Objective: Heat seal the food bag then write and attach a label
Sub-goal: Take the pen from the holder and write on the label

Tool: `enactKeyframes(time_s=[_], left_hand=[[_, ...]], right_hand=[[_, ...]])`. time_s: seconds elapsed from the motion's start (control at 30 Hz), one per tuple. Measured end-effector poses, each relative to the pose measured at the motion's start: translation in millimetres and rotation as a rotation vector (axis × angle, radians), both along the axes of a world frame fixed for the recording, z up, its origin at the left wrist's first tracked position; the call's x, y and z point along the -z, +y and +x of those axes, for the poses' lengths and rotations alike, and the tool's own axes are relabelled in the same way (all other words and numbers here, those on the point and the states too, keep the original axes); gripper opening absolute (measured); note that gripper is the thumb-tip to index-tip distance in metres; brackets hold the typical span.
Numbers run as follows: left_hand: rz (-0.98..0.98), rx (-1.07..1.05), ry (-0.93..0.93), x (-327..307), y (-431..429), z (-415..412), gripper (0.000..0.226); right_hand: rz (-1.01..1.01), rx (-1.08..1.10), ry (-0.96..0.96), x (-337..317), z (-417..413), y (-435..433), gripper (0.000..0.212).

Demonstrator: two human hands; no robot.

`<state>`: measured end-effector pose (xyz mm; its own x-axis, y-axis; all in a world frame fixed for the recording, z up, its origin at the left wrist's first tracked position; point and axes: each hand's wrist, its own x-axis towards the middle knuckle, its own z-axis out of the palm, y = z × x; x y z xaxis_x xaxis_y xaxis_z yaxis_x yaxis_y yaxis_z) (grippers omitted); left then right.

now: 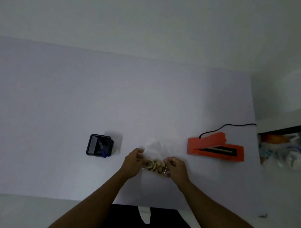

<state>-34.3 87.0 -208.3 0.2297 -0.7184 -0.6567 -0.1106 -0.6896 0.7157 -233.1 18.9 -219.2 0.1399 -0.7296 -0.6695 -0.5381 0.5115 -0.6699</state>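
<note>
A clear plastic food bag [154, 151] with brownish pieces of food [155, 166] in it lies on the white table [54, 103], in front of me. My left hand [133, 163] grips the bag's left side and my right hand [175, 168] grips its right side. The bag's empty upper part points away from me. An orange heat sealer [216, 148] with its lid raised sits to the right of the bag, its black cord [226, 126] running to the table's right edge. A black holder [99, 145] with a blue pen [103, 148] stands to the left.
A small pale object [116, 150] lies against the holder's right side. Beyond the table's right edge is a pile of bags and packets [285, 150] under a dark shelf edge. A wall rises behind the table. A small dark scrap [263, 216] lies at the near right.
</note>
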Motion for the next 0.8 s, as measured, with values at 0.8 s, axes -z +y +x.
enactKeyframes(time_s=[0.8], left_hand=[[-0.166, -0.046, -0.495, -76.2, 38.4, 181.8, 0.033]], right_hand=[[-0.324, -0.550, -0.138, -66.9, 188.0, 59.0, 0.033]])
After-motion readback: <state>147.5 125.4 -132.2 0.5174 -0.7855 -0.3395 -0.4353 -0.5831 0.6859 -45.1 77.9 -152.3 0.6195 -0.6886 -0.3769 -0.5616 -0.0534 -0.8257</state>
